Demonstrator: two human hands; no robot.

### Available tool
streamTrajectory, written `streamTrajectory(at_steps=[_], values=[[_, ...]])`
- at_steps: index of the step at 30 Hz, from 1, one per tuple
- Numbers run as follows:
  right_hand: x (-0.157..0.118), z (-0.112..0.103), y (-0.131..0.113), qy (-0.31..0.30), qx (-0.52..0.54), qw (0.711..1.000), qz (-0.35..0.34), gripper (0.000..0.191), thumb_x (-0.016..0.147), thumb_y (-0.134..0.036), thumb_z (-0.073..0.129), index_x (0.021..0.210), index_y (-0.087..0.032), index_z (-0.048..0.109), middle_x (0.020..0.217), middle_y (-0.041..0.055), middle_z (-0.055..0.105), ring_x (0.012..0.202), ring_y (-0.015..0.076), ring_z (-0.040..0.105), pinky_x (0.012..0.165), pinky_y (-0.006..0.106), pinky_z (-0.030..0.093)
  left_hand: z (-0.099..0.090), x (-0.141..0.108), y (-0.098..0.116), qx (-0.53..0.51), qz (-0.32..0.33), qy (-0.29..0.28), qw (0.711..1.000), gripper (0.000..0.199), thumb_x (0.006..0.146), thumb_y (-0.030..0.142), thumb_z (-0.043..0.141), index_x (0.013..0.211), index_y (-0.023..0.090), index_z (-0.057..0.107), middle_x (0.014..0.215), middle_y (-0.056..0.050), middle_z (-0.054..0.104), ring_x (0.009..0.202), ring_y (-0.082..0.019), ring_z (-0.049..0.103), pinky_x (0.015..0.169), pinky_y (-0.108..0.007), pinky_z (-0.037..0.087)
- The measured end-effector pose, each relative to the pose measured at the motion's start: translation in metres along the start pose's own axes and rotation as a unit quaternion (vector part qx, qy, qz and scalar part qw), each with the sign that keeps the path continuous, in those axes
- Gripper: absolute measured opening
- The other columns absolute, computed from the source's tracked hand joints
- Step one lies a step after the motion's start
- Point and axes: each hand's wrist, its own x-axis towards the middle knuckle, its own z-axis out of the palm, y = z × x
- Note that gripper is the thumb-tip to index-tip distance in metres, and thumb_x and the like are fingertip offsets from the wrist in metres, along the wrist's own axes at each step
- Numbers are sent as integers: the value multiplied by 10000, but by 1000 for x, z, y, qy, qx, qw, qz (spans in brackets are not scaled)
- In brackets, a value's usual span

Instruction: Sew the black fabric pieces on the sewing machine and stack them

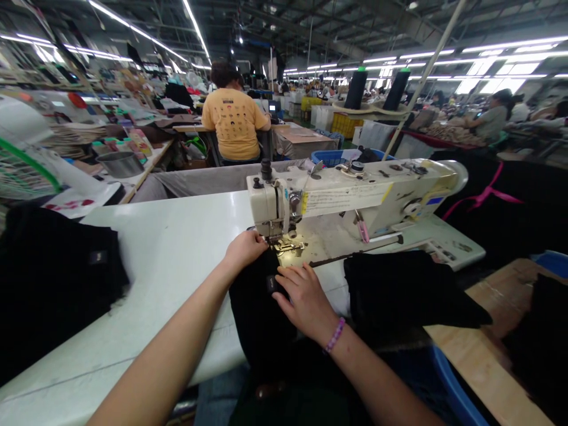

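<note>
Right under you at 6 o'clock, the black cloth [252, 307] hangs over the near edge of the tabletop [177, 248], its far end just beside the sewing machine [266, 204]. It looks soft, limp and fairly light, nothing fragile, though the hanging part may drag and fold. Your right hand [306, 299] is spread loose, fingers laid flat and gripping nothing, just beside the small dark label [272, 284]: a good place to steady it. And at the top, your left hand [246, 248] has its fingers curled in a pinch on the cloth's edge, close to the machine's foot; that edge seems the best hold, with fingertips clear of the needle area.

Containers now! Between 4 and 5 o'clock, low down, a blue tub [452, 384], too dark inside to tell its contents. Farther out, just past 9, a metal pot [122, 165], its inside hidden, small bottles [139, 145] right by it. Beyond the machine, between 1 and 2, a blue basket [326, 157] with something dark at its right, and behind that a yellow crate [344, 127], contents unclear.
</note>
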Motion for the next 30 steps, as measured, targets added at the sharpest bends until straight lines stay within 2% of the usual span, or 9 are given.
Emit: streamTrajectory(at_steps=[5,8,10,13,15,18,20,25,30], values=[[4,0,2,-2,-8,1000,-3,271,947,-244,621,1209,-188,660,1316,99,671,1227,271,580,1161,553,324,-3,-17,4,20,26,71,997,140,803,261,597,821,170,702,866,-120,720,848,-276,679,726,-326,471],[3,-1,4,-3,-5,1000,-5,260,942,-220,609,1192,-181,668,1321,116,666,1226,287,585,1133,573,356,-5,-51,4,15,59,119,991,266,852,250,564,1076,160,676,1140,-150,684,1090,-308,629,930,-403,472],[-4,-3,3,18,14,1000,-6,251,935,-167,571,1161,-178,678,1285,120,683,1197,282,603,1113,565,388,-3,-83,-1,-13,82,163,983,297,901,248,513,1167,173,623,1195,-126,659,1147,-278,600,1001,-416,454],[-22,-11,-5,79,73,994,-35,386,866,-52,483,1187,-189,650,1244,104,692,1160,242,623,1129,530,396,9,-140,-16,-105,126,296,941,199,919,198,487,1088,193,593,1050,-73,663,1020,-226,621,930,-390,495],[-36,-19,-14,86,110,987,-80,512,794,-26,470,1261,-191,598,1274,103,664,1200,232,599,1159,528,370,21,-178,-26,-143,143,342,918,130,888,146,518,993,203,571,902,-31,622,869,-192,610,796,-337,512],[-52,-25,-27,26,108,980,-166,585,768,-36,491,1337,-163,539,1364,127,598,1298,258,524,1187,564,319,43,-225,-33,-156,143,320,924,148,854,113,539,966,209,527,804,7,534,723,-153,556,666,-280,490],[-55,-23,-33,9,80,976,-204,519,820,-42,504,1325,-154,549,1376,136,590,1302,264,512,1181,568,323,56,-244,-31,-137,139,291,937,163,850,144,567,988,210,511,811,11,527,678,-141,544,629,-266,489],[-48,-6,-42,83,91,971,-207,128,933,-121,571,997,-204,643,999,59,697,984,197,621,1026,452,487,70,-248,-17,-57,104,296,948,236,865,282,616,1056,200,504,901,-32,596,714,-172,616,572,-265,494],[-42,-5,-50,123,137,965,-187,145,901,-87,576,974,-209,606,973,58,689,961,210,616,956,450,522,68,-233,-17,-41,96,316,943,164,877,194,553,1035,210,512,888,-28,617,737,-176,640,591,-265,504]])
